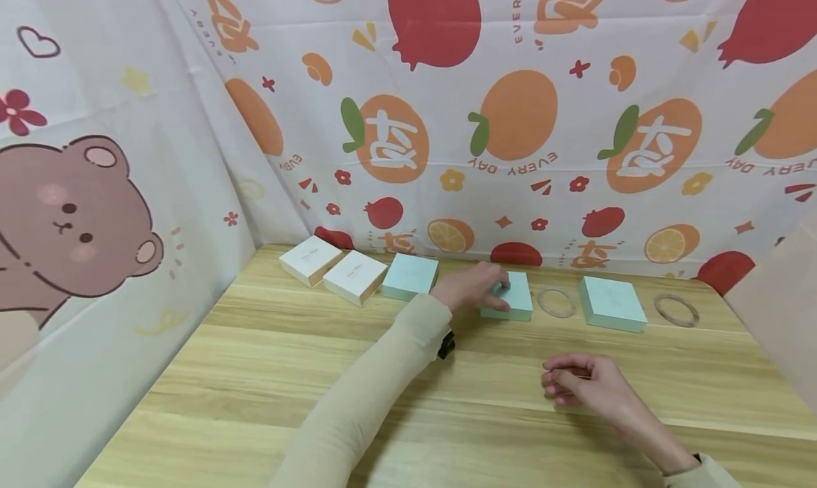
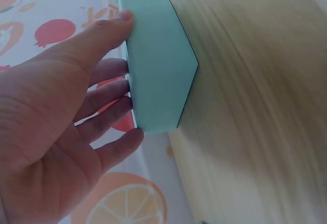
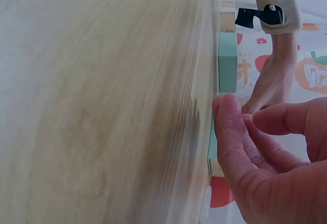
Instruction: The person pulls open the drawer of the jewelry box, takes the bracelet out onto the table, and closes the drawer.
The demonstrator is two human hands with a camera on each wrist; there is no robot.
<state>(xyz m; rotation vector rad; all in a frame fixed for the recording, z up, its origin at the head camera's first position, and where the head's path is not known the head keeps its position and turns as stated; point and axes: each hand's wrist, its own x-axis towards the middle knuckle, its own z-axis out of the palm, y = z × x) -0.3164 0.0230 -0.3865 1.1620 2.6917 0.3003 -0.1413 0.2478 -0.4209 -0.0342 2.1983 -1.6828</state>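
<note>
My left hand (image 1: 471,287) reaches over a mint-green box (image 1: 513,312) near the back of the table. In the left wrist view, the thumb lies at the near top edge of that box (image 2: 158,60), while several fingertips vanish behind it. The box appears to rest on the wood. My right hand (image 1: 593,389) hovers closer to the front, fingers loosely bent and holding nothing. To the right of the held box lie a pale bangle (image 1: 558,315), another mint-green box (image 1: 611,303) and a brownish bangle (image 1: 686,324).
Left of my left hand stand a third mint-green box (image 1: 410,276) and two white boxes (image 1: 354,276) with small printed lettering, all in the back row. A fruit-print cloth (image 1: 459,211) hangs behind the wooden table (image 1: 255,374). A bear-print cloth (image 1: 191,261) hangs on the left.
</note>
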